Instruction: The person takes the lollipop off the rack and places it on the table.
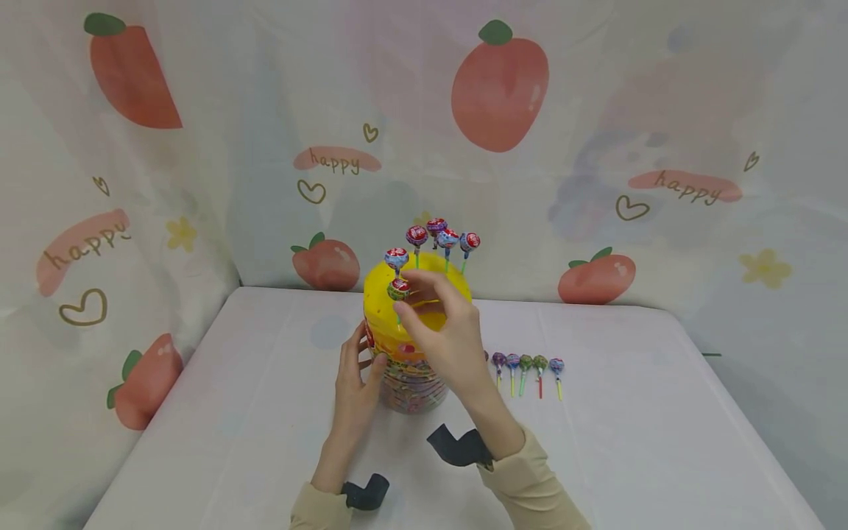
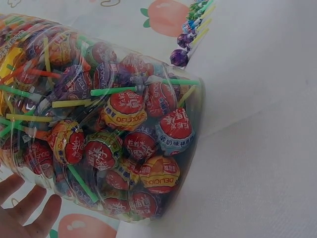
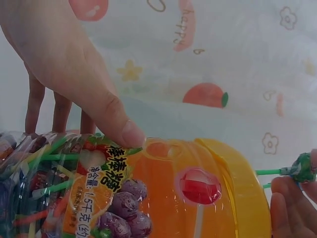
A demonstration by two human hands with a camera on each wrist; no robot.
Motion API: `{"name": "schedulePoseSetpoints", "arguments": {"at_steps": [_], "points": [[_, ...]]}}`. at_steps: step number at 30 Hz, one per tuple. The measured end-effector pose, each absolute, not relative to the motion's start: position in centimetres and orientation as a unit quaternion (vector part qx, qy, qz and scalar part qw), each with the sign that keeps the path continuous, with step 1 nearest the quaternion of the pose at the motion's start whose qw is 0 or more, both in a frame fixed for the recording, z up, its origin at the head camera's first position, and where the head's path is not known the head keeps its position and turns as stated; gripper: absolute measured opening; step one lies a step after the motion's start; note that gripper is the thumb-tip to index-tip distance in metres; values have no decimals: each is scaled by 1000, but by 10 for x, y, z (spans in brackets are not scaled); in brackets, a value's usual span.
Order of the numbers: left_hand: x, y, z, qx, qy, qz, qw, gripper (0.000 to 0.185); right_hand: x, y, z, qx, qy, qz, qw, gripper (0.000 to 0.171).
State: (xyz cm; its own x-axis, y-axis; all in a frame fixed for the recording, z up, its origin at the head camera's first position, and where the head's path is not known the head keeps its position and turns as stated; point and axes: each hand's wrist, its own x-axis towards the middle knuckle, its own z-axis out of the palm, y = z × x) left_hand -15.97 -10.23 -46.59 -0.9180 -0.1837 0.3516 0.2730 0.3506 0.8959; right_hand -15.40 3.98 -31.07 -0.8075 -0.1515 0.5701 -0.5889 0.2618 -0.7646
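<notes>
A clear plastic jar (image 1: 412,386), full of wrapped lollipops (image 2: 125,109), stands upright on the table under a yellow lid (image 1: 380,294). Several lollipops (image 1: 416,235) stick up from the lid, heads upward. My left hand (image 1: 356,394) holds the jar's left side, its thumb (image 3: 131,134) on the label and the other fingers spread behind. Above the lid's near left part, my right hand (image 1: 447,335) pinches a green-wrapped lollipop (image 1: 399,289) by its head, stick pointing down at the lid. In the head view, the right hand covers part of the lid.
Right of the jar, more lollipops (image 1: 526,363) lie in a row on the white table (image 1: 629,442), sticks toward me. A printed cloth (image 1: 411,59) with fruit pictures hangs behind. Black wrist mounts (image 1: 457,445) sit at both cuffs.
</notes>
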Motion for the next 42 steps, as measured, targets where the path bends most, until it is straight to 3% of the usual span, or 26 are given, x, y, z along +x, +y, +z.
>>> {"name": "schedulePoseSetpoints", "arguments": {"at_steps": [32, 42], "points": [[-160, -102, -468, -33, -796, -563, 218, 61, -157, 36, -315, 259, -756, 561, 216, 29], [-160, -102, -466, -29, -797, -566, 209, 61, -160, 39, -307, 274, -730, 567, 265, 30]]}}
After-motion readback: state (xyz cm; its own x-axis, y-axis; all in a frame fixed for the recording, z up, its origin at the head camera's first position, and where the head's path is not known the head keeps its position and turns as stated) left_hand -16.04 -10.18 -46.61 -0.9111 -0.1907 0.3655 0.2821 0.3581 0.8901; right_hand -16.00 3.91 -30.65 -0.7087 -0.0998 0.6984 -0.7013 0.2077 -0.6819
